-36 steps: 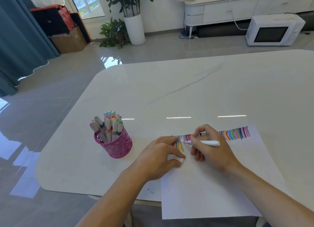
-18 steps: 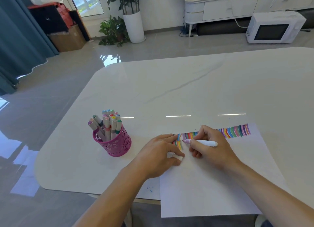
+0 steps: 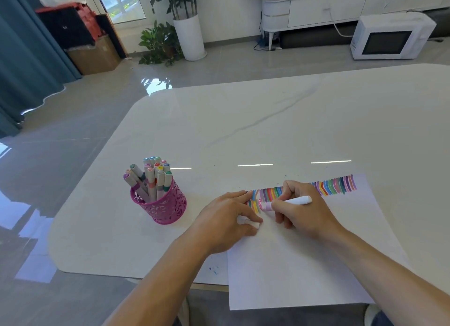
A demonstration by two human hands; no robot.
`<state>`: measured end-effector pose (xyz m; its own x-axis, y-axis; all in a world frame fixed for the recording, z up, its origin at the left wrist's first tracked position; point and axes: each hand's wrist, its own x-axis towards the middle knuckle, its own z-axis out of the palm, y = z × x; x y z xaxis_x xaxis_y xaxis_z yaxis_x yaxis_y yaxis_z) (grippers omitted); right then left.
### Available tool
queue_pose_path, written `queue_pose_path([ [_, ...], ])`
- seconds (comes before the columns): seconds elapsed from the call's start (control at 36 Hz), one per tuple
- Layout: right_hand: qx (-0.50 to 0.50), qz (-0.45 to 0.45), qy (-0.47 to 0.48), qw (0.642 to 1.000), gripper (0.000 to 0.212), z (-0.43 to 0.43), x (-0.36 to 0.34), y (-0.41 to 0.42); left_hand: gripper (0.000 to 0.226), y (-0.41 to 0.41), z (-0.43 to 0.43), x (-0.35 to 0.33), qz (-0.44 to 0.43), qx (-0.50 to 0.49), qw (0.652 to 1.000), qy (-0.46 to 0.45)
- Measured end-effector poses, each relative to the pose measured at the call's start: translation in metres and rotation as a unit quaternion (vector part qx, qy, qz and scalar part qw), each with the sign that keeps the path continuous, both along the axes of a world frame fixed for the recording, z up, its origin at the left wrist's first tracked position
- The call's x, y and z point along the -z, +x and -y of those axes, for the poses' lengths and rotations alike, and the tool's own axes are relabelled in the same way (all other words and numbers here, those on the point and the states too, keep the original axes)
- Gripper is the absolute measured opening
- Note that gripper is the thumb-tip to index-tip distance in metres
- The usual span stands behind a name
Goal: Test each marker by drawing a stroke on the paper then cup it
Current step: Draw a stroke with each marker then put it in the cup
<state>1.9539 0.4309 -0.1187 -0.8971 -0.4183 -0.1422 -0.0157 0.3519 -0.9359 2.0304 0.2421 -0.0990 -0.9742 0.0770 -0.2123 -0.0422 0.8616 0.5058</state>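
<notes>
One pink cut-out cup [image 3: 168,208], roughly thirteen capped markers [image 3: 151,179] in it; right of it one white paper sheet [image 3: 304,264], one uncapped white marker [image 3: 297,200], one white cap [image 3: 253,224].

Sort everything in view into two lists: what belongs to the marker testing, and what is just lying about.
Job: marker in the right hand; paper with strokes; pink cup of markers; white cap, it seems, in the left hand.
Lying about: microwave; potted plant; cardboard box.
</notes>
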Motion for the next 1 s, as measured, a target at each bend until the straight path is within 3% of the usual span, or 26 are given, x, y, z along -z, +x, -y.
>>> queue_pose_path([
  [0.33,0.001,-0.003,0.001,1.0,0.035,0.0,-0.001,0.001,0.029,0.0,0.0,-0.001,0.006,-0.003,1.0,-0.002],
  [0.53,0.076,0.058,-0.149,0.984,0.017,-0.005,-0.011,-0.003,0.025,0.002,0.0,-0.006,-0.03,-0.014,0.999,0.036],
  [0.75,0.124,-0.02,-0.212,0.969,0.007,-0.006,-0.041,0.007,0.021,0.006,-0.003,-0.014,-0.154,-0.11,0.975,0.12],
  [0.86,0.121,-0.034,-0.226,0.966,0.019,-0.007,-0.054,0.015,0.019,0.01,-0.01,-0.021,-0.154,-0.143,0.958,0.193],
  [1.0,0.115,0.011,-0.215,0.97,0.033,-0.008,-0.061,0.022,0.016,0.011,-0.016,-0.024,-0.11,-0.191,0.939,0.264],
])
